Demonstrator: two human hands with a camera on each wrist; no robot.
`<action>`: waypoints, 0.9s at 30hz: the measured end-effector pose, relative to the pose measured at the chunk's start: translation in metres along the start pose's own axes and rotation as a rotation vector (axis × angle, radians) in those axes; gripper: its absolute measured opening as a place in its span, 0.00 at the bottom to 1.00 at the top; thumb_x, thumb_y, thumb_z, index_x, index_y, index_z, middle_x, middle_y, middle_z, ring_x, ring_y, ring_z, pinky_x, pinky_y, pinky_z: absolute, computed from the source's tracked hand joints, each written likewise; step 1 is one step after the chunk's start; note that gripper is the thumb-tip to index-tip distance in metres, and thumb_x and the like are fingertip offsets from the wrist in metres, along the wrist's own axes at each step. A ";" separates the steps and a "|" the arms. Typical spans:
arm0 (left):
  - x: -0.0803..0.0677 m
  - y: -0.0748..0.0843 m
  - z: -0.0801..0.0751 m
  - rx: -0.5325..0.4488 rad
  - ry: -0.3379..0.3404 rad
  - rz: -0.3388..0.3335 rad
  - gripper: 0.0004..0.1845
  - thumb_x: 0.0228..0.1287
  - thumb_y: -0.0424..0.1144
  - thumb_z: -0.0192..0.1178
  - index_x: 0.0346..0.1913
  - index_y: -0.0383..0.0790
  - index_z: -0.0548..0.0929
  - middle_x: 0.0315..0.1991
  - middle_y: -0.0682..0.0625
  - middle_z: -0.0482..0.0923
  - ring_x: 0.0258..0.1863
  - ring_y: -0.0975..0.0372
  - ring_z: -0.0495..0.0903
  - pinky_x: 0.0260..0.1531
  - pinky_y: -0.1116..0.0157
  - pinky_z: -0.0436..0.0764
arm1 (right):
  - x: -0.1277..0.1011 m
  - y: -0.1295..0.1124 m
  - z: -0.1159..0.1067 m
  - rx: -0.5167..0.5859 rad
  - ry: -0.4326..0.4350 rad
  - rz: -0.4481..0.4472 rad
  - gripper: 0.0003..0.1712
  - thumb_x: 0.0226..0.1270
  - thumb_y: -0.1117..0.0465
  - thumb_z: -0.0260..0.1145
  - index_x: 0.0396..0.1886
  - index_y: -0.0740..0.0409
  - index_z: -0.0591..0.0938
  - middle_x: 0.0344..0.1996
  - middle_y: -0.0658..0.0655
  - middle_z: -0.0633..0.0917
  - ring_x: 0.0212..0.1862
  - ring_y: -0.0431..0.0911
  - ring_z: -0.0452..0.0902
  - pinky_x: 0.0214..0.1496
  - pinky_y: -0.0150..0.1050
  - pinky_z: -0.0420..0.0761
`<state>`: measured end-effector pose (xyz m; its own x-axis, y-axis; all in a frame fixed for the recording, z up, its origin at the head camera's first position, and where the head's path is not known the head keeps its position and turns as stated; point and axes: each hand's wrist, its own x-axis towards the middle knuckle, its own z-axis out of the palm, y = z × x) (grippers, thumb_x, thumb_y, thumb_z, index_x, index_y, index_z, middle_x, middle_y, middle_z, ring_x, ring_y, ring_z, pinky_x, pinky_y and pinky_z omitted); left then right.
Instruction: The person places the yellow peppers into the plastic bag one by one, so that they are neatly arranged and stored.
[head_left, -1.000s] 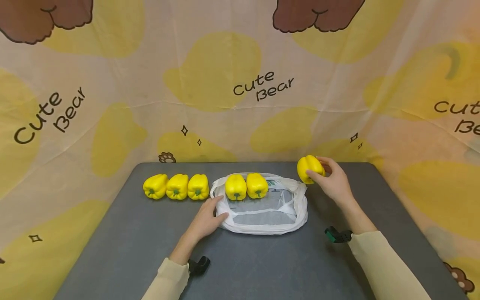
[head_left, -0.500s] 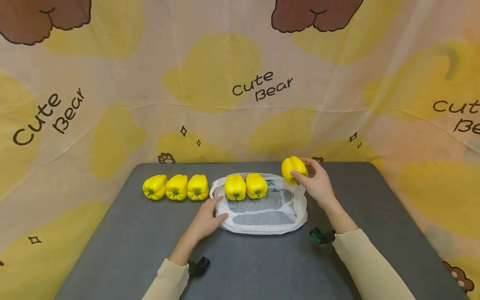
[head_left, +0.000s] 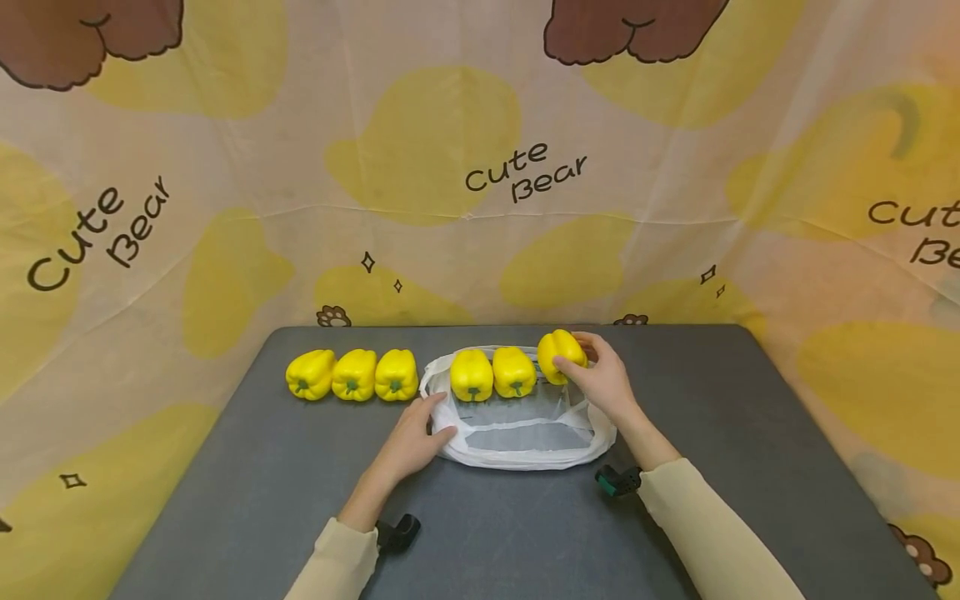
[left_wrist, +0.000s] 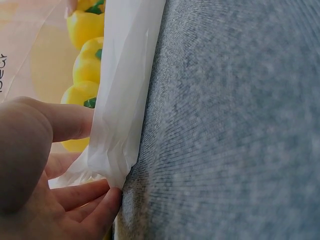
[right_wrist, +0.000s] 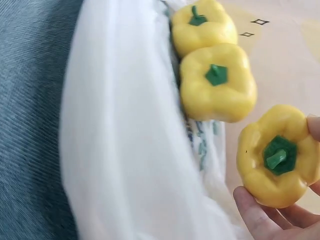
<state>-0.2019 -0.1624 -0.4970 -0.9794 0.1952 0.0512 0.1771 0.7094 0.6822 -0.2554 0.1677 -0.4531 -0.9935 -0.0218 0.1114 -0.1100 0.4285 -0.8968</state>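
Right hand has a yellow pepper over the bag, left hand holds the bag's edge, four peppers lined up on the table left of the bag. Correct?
Not quite: three peppers are lined up on the table left of the bag, not four, as the head view shows. The rest holds: the right hand holds a yellow pepper over the bag, and the left hand holds the bag's edge.

You see three loose yellow bell peppers lined up on the dark grey felt-covered table, before a bear-print cloth backdrop.
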 end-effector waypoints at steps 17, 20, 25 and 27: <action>0.002 0.000 0.000 0.000 -0.010 -0.005 0.32 0.67 0.42 0.65 0.72 0.37 0.71 0.44 0.47 0.72 0.45 0.55 0.70 0.46 0.54 0.70 | 0.001 0.013 0.012 -0.061 -0.073 0.058 0.40 0.73 0.46 0.66 0.74 0.61 0.64 0.68 0.67 0.70 0.66 0.61 0.69 0.64 0.57 0.74; 0.001 0.000 0.000 0.001 -0.009 -0.002 0.32 0.67 0.42 0.65 0.72 0.37 0.71 0.44 0.47 0.72 0.45 0.54 0.70 0.46 0.54 0.70 | 0.002 0.016 0.013 -0.086 -0.088 0.060 0.40 0.74 0.46 0.65 0.75 0.63 0.63 0.68 0.68 0.70 0.66 0.61 0.69 0.64 0.57 0.74; 0.001 0.001 -0.001 0.006 -0.008 0.000 0.32 0.67 0.41 0.66 0.72 0.37 0.71 0.44 0.47 0.71 0.46 0.54 0.70 0.47 0.54 0.70 | 0.003 0.017 0.014 -0.106 -0.122 0.081 0.41 0.76 0.45 0.62 0.76 0.63 0.61 0.70 0.69 0.68 0.68 0.62 0.68 0.65 0.57 0.73; 0.001 0.002 -0.001 0.006 -0.009 -0.001 0.32 0.67 0.41 0.66 0.72 0.37 0.71 0.44 0.47 0.71 0.46 0.54 0.70 0.47 0.54 0.70 | 0.003 0.017 0.014 -0.115 -0.133 0.084 0.41 0.76 0.44 0.61 0.77 0.62 0.60 0.70 0.69 0.68 0.68 0.61 0.68 0.66 0.57 0.72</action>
<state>-0.2026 -0.1615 -0.4953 -0.9787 0.2006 0.0444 0.1771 0.7138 0.6776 -0.2604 0.1623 -0.4743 -0.9949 -0.0976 -0.0258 -0.0305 0.5344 -0.8447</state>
